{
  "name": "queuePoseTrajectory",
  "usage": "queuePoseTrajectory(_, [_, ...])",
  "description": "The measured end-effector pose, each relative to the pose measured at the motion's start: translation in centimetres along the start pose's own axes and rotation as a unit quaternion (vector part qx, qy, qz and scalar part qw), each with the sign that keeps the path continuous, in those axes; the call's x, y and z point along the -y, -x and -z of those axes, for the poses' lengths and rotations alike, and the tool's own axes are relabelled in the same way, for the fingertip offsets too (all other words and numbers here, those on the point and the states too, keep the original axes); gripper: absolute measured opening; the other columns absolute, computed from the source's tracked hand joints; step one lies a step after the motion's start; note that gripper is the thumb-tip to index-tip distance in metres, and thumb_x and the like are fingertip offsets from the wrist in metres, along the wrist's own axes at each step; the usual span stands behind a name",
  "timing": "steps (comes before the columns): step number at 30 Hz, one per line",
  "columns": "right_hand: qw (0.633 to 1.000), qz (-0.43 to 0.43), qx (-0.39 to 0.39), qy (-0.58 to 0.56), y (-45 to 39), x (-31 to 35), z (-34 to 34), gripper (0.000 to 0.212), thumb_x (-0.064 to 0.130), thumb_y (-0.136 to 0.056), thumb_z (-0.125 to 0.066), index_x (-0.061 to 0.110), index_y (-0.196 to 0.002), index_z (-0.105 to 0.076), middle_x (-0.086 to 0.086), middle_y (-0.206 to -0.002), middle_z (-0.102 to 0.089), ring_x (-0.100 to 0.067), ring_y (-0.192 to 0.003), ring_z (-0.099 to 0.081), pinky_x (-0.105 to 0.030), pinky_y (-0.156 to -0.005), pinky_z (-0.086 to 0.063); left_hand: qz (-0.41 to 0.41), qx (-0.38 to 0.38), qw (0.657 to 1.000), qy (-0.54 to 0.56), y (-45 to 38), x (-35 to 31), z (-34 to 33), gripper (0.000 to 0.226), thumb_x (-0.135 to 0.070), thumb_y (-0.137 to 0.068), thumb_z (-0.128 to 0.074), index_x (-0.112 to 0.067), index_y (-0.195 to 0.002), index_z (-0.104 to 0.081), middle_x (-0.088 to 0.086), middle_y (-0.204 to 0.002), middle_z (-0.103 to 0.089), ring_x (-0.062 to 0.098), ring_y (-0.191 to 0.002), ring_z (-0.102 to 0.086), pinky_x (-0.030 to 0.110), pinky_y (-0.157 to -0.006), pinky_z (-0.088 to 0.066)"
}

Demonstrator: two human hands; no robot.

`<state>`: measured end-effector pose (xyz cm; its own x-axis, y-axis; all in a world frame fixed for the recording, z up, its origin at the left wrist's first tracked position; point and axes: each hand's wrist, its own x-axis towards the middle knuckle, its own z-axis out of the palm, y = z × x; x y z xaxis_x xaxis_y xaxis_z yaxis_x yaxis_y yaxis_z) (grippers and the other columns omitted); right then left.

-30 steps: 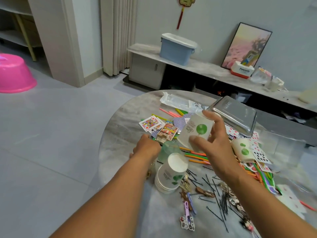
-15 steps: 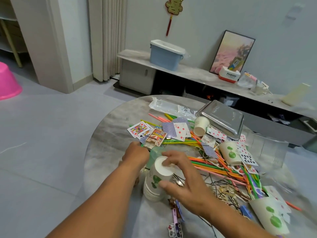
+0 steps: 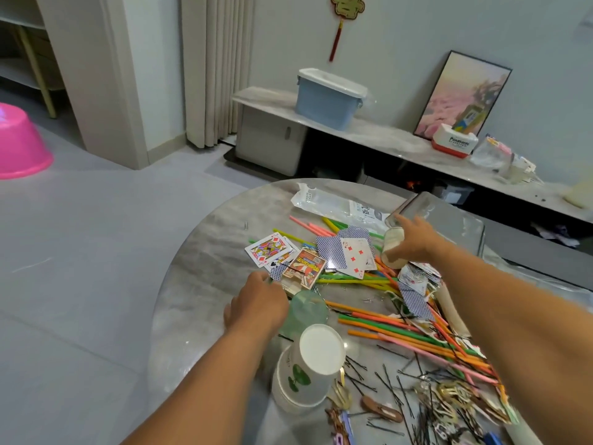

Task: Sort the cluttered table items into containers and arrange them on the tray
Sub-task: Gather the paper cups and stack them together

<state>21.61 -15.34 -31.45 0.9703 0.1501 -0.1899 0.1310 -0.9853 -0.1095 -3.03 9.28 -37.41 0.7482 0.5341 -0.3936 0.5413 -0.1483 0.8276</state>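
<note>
The round marble table (image 3: 205,268) is littered with playing cards (image 3: 353,255), coloured straws (image 3: 385,322), black hairpins (image 3: 391,380) and hair clips (image 3: 382,411). A stack of upturned white paper cups (image 3: 308,370) with green prints stands near the front. My left hand (image 3: 256,303) lies against a translucent green cup (image 3: 308,311); its fingers curl down out of sight. My right hand (image 3: 417,240) reaches far and grips a paper cup (image 3: 392,250) lying on its side beside the upturned metal tray (image 3: 449,220).
A clear plastic bag (image 3: 333,203) lies at the table's far edge. Behind the table runs a low shelf with a blue lidded bin (image 3: 327,97), a framed picture (image 3: 462,94) and a white box (image 3: 454,144). A pink basin (image 3: 19,142) sits on the floor at left.
My right hand set the cup it held onto the upturned stack, then reached forward and took the cup lying by the tray. My left hand stayed by the green cup.
</note>
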Motion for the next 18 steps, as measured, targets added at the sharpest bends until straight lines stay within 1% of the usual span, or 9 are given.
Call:
queuePoseTrajectory(3, [0.996, -0.002, 0.066, -0.051, -1.0, -0.8, -0.1, 0.112, 0.028, -0.069, -0.089, 0.034, -0.159, -0.023, -0.014, -0.153, -0.043, -0.038, -0.133, -0.045, -0.050, -0.112, -0.038, -0.006, -0.015, 1.000, -0.003, -0.6, 0.0, 0.3, 0.031, -0.032, -0.098, -0.045, -0.030, -0.127, -0.054, -0.002, -0.128, -0.063, 0.028, -0.116, -0.058, 0.046, -0.105, -0.045])
queuePoseTrajectory(5, [0.998, 0.014, 0.040, -0.040, -0.9, -0.9, -0.4, 0.106, 0.034, -0.070, -0.089, 0.032, -0.157, -0.029, -0.012, -0.150, -0.047, -0.034, -0.126, -0.051, -0.045, -0.106, -0.042, -0.006, -0.020, 1.000, 0.002, -0.7, -0.1, 0.5, 0.032, -0.031, -0.098, -0.046, -0.028, -0.128, -0.055, -0.001, -0.127, -0.063, 0.028, -0.116, -0.058, 0.045, -0.104, -0.046])
queuePoseTrajectory(7, [0.997, 0.035, 0.002, -0.070, -0.2, -0.6, -0.4, 0.098, 0.042, -0.071, -0.088, 0.029, -0.154, -0.036, -0.011, -0.140, -0.055, -0.031, -0.111, -0.058, -0.039, -0.089, -0.048, -0.005, -0.021, 1.000, 0.013, -0.5, -0.2, 0.6, 0.033, -0.029, -0.097, -0.046, -0.026, -0.129, -0.054, -0.001, -0.123, -0.064, 0.029, -0.115, -0.059, 0.046, -0.103, -0.047])
queuePoseTrajectory(9, [0.985, 0.045, -0.022, -0.164, 1.5, 0.4, 0.1, 0.091, 0.050, -0.073, -0.086, 0.027, -0.149, -0.041, -0.005, -0.128, -0.057, -0.028, -0.101, -0.061, -0.036, -0.078, -0.053, -0.001, -0.021, 1.000, 0.022, -0.1, -0.5, 0.8, 0.033, -0.028, -0.097, -0.046, -0.024, -0.129, -0.055, -0.003, -0.119, -0.063, 0.029, -0.114, -0.059, 0.046, -0.102, -0.048])
queuePoseTrajectory(11, [0.964, 0.066, -0.006, -0.259, 3.9, 1.5, 1.3, 0.078, 0.061, -0.076, -0.080, 0.024, -0.139, -0.053, -0.006, -0.123, -0.063, -0.027, -0.100, -0.064, -0.040, -0.081, -0.055, -0.011, -0.025, 0.999, 0.044, 0.3, -0.8, 1.0, 0.034, -0.028, -0.099, -0.044, -0.022, -0.131, -0.056, 0.001, -0.124, -0.065, 0.028, -0.114, -0.059, 0.042, -0.100, -0.048])
queuePoseTrajectory(13, [0.942, 0.082, 0.071, -0.318, 7.4, 2.6, 2.6, 0.074, 0.076, -0.077, -0.066, 0.024, -0.128, -0.062, -0.008, -0.119, -0.071, -0.025, -0.100, -0.069, -0.037, -0.085, -0.051, -0.035, -0.037, 0.996, 0.067, 1.0, -1.7, 1.5, 0.036, -0.028, -0.102, -0.042, -0.020, -0.134, -0.056, 0.004, -0.131, -0.062, 0.027, -0.117, -0.057, 0.033, -0.092, -0.044])
queuePoseTrajectory(14, [0.927, 0.076, 0.126, -0.346, 9.3, 3.0, 3.2, 0.076, 0.081, -0.076, -0.060, 0.025, -0.128, -0.062, -0.009, -0.117, -0.073, -0.026, -0.099, -0.071, -0.038, -0.088, -0.049, -0.055, -0.041, 0.995, 0.073, 1.5, -2.2, 1.8, 0.033, -0.028, -0.103, -0.041, -0.019, -0.129, -0.059, 0.004, -0.128, -0.063, 0.026, -0.115, -0.057, 0.031, -0.086, -0.041])
queuePoseTrajectory(16, [0.884, 0.074, 0.225, -0.402, 13.0, 3.7, 4.0, 0.079, 0.082, -0.078, -0.055, 0.023, -0.130, -0.061, -0.015, -0.116, -0.074, -0.028, -0.096, -0.071, -0.040, -0.093, -0.046, -0.101, -0.041, 0.990, 0.092, 2.6, -3.1, 2.3, 0.026, -0.030, -0.104, -0.039, -0.024, -0.101, -0.063, -0.002, -0.106, -0.066, 0.023, -0.098, -0.058, 0.031, -0.072, -0.040])
queuePoseTrajectory(18, [0.858, 0.098, 0.283, -0.417, 16.2, 4.4, 4.2, 0.076, 0.078, -0.083, -0.052, 0.020, -0.132, -0.061, -0.021, -0.121, -0.070, -0.030, -0.096, -0.066, -0.042, -0.093, -0.044, -0.128, -0.031, 0.984, 0.119, 3.8, -3.9, 3.0, 0.036, -0.035, -0.106, -0.036, -0.026, -0.077, -0.055, -0.011, -0.083, -0.060, 0.013, -0.080, -0.056, 0.027, -0.064, -0.039])
